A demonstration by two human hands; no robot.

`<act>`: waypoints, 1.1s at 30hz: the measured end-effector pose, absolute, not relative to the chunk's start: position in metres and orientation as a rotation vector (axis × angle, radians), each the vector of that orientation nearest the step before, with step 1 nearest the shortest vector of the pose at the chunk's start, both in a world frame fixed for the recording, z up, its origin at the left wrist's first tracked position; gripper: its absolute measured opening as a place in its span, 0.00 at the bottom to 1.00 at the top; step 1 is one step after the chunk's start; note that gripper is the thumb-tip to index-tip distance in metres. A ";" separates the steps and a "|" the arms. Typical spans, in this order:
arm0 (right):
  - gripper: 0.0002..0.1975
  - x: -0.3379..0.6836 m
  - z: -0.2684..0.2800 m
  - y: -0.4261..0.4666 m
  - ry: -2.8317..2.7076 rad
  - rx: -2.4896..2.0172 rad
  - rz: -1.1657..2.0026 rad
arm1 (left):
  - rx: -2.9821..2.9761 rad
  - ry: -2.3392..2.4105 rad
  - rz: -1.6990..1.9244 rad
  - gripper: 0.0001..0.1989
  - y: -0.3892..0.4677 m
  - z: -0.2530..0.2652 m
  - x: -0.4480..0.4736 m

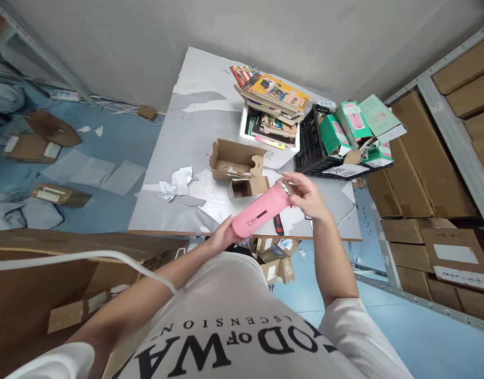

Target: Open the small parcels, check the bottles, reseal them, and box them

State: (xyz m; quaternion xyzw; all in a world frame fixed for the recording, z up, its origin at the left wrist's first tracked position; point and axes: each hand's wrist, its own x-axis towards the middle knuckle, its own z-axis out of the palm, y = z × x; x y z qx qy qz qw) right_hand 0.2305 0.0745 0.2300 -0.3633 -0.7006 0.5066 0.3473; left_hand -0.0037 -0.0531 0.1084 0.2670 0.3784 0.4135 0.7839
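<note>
A white T-shirt (242, 326) with black lettering fills the lower foreground, and a white cable (87, 256) curves across the left forearm's side of the view. In front of the shirt, above the near edge of the table (158, 210), the pink bottle (257, 212) is held slantwise between both hands. The left hand (223, 235) grips its lower end, the thumb along the side and the other fingers mostly hidden underneath. The right hand (305, 196) is curled about the silvery top end, pinching it between thumb and fingers. Dark printing runs along the bottle's side.

Just beyond the bottle, near the table's front edge, lies a red-and-black box cutter (278, 225). Farther in stands a small open box (242, 188), with a larger open cardboard box (234, 156) right behind it; crumpled white paper (181, 180) lies to their left. Behind these, a white bin (265, 152) holds stacked books (279, 95), piled above its rim. To its right, a black plastic crate (308, 158) carries green-and-pink cartons (354, 121), some with flaps open. Brown cardboard boxes (427, 158) fill the metal shelving at the right, and a grey wall (265, 31) rises behind the table.
</note>
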 end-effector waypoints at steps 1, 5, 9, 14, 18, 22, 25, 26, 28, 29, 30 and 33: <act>0.28 0.235 0.236 0.077 -1.861 -0.947 1.208 | 0.749 0.956 0.954 0.32 -0.045 0.105 -0.011; 0.22 0.246 0.251 0.092 -1.909 -0.995 0.809 | 1.551 1.473 1.085 0.30 -0.004 0.088 -0.039; 0.21 0.235 0.240 0.108 -1.951 -1.075 0.626 | 2.002 1.447 0.926 0.33 0.033 0.065 -0.043; 0.21 0.213 0.216 0.118 -2.077 -1.143 0.571 | 2.019 1.433 0.898 0.33 0.049 0.040 -0.034; 0.20 0.203 0.212 0.123 -2.164 -1.156 0.606 | 1.984 1.412 0.935 0.32 0.054 0.038 -0.031; 0.20 0.195 0.211 0.129 -2.227 -1.148 0.606 | 1.962 1.426 0.981 0.32 0.060 0.041 -0.029; 0.21 0.192 0.208 0.130 -2.249 -1.152 0.547 | 1.950 1.400 1.018 0.33 0.062 0.041 -0.029; 0.22 0.191 0.206 0.129 -2.259 -1.150 0.527 | 1.945 1.386 1.023 0.33 0.062 0.041 -0.030; 0.25 0.189 0.201 0.123 -2.302 -1.136 0.510 | 1.930 1.363 1.016 0.35 0.062 0.041 -0.032; 0.27 0.188 0.198 0.120 -2.336 -1.130 0.513 | 1.922 1.354 1.004 0.37 0.062 0.041 -0.033; 0.29 0.186 0.195 0.116 -2.375 -1.128 0.517 | 1.916 1.344 0.989 0.39 0.063 0.041 -0.034; 0.33 0.178 0.182 0.106 -2.501 -1.175 0.506 | 1.915 1.308 0.954 0.46 0.065 0.041 -0.035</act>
